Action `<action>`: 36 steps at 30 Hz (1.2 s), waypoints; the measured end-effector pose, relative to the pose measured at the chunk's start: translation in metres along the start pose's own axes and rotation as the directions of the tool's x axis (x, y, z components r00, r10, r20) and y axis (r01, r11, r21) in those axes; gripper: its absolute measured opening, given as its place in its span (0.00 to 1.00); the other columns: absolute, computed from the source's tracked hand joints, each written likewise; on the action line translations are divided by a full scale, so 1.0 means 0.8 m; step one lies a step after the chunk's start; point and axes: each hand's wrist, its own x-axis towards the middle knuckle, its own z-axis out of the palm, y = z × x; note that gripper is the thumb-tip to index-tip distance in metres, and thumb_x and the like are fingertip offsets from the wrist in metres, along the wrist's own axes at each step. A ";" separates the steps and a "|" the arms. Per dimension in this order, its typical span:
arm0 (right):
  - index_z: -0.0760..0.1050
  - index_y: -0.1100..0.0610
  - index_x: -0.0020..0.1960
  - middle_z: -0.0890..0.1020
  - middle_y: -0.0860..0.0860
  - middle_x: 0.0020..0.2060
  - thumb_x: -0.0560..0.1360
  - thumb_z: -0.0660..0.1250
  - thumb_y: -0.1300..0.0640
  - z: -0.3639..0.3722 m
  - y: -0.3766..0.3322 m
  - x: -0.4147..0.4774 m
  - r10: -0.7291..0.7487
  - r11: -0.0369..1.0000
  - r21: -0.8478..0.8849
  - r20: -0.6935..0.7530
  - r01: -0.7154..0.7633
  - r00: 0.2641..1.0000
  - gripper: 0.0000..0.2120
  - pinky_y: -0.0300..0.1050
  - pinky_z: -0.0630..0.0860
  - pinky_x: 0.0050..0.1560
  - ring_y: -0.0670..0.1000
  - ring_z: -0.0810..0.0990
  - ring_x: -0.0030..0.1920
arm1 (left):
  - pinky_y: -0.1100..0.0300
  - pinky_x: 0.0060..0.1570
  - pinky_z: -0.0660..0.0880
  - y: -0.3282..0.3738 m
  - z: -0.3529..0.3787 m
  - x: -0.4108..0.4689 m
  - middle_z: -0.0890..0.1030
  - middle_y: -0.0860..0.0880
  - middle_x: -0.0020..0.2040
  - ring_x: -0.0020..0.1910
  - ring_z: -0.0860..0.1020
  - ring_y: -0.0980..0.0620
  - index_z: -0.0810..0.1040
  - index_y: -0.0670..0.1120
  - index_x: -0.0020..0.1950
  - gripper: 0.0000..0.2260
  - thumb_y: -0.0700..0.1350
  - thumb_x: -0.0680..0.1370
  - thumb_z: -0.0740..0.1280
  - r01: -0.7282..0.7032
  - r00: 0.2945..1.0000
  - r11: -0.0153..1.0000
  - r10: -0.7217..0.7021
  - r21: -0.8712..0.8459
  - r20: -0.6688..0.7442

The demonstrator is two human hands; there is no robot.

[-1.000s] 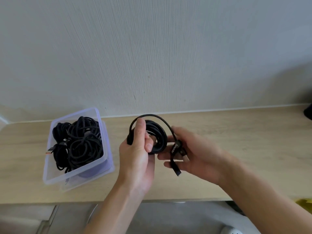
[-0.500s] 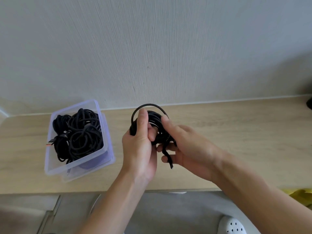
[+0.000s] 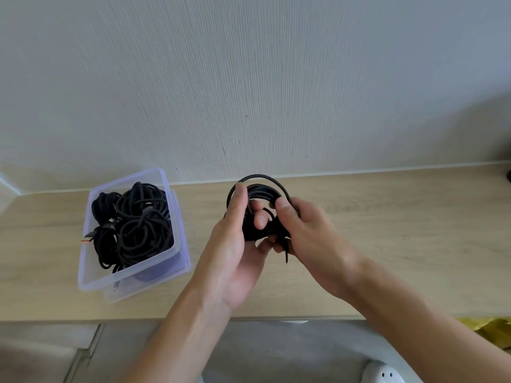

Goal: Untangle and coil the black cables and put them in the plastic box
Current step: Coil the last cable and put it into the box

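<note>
Nearest you, below the tabletop edge, a white perforated shoe (image 3: 384, 373) and a yellow item (image 3: 492, 330) lie at the lower right. Both your forearms reach forward over the tabletop (image 3: 401, 230).

Your left hand (image 3: 235, 252) grips the black cable coil (image 3: 264, 190), with its fingers curled around the coil's left side and the thumb upright against it. Your right hand (image 3: 309, 233) grips the coil's right side, thumb on top. The coil is held above the tabletop, between both hands. One loop (image 3: 257, 176) stands wider than the rest, and a short loose end (image 3: 286, 255) hangs below your right hand.

To the left, well apart from your hands, the clear plastic box (image 3: 124, 275) rests on the tabletop. It holds several coiled black cables (image 3: 135, 222). An orange-tipped connector (image 3: 85, 240) lies at its left wall. Behind everything stands a pale textured wall (image 3: 249, 78).
</note>
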 end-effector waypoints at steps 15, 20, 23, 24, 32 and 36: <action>0.75 0.64 0.55 0.75 0.53 0.41 0.84 0.56 0.50 0.000 0.002 0.001 0.046 0.995 0.080 0.062 -0.051 0.997 0.18 0.50 0.65 0.43 0.52 0.68 0.42 | 0.57 0.39 0.71 -0.009 0.010 -0.003 0.62 0.50 0.27 0.34 0.66 0.48 0.64 0.49 0.31 0.20 0.61 0.70 0.67 -0.092 0.988 0.996 0.088 -0.020 -0.127; 0.79 0.61 0.49 0.77 0.48 0.33 0.84 0.56 0.57 0.007 0.005 0.001 0.016 0.973 0.231 -0.033 -0.008 0.999 0.14 0.47 0.62 0.42 0.45 0.70 0.37 | 0.48 0.52 0.66 -0.017 0.011 0.002 0.66 0.49 0.28 0.43 0.66 0.43 0.67 0.48 0.32 0.21 0.62 0.74 0.68 -0.126 0.987 0.992 0.125 -0.005 -0.098; 0.79 0.63 0.51 0.75 0.50 0.30 0.83 0.57 0.58 0.004 0.001 0.003 0.016 0.956 0.294 -0.035 -0.005 0.999 0.13 0.46 0.61 0.41 0.46 0.70 0.35 | 0.50 0.53 0.66 -0.019 0.013 0.000 0.67 0.49 0.29 0.38 0.68 0.48 0.69 0.48 0.33 0.20 0.62 0.71 0.69 -0.134 0.987 0.990 0.130 -0.038 -0.091; 0.79 0.61 0.49 0.75 0.50 0.30 0.84 0.57 0.59 0.003 0.000 0.004 0.015 0.953 0.301 -0.020 -0.008 1.000 0.13 0.46 0.61 0.40 0.47 0.70 0.35 | 0.50 0.53 0.66 -0.020 0.013 0.000 0.68 0.49 0.29 0.37 0.69 0.48 0.69 0.48 0.33 0.20 0.62 0.69 0.69 -0.135 0.988 0.990 0.131 -0.045 -0.086; 0.78 0.57 0.45 0.77 0.47 0.31 0.83 0.58 0.59 -0.002 -0.003 0.005 0.018 0.958 0.288 -0.031 -0.008 0.999 0.13 0.45 0.63 0.41 0.45 0.71 0.34 | 0.53 0.51 0.72 -0.008 0.011 -0.009 0.77 0.47 0.37 0.44 0.79 0.49 0.74 0.44 0.33 0.14 0.47 0.73 0.75 -0.056 0.998 0.998 0.057 0.028 -0.025; 0.80 0.57 0.52 0.80 0.46 0.33 0.84 0.56 0.60 -0.013 -0.005 0.004 -0.044 0.991 0.121 -0.047 0.049 0.998 0.13 0.37 0.67 0.39 0.42 0.74 0.35 | 0.50 0.56 0.76 0.015 0.000 -0.010 0.80 0.49 0.38 0.46 0.81 0.49 0.80 0.46 0.37 0.09 0.50 0.72 0.70 0.110 0.990 0.994 -0.111 0.019 0.081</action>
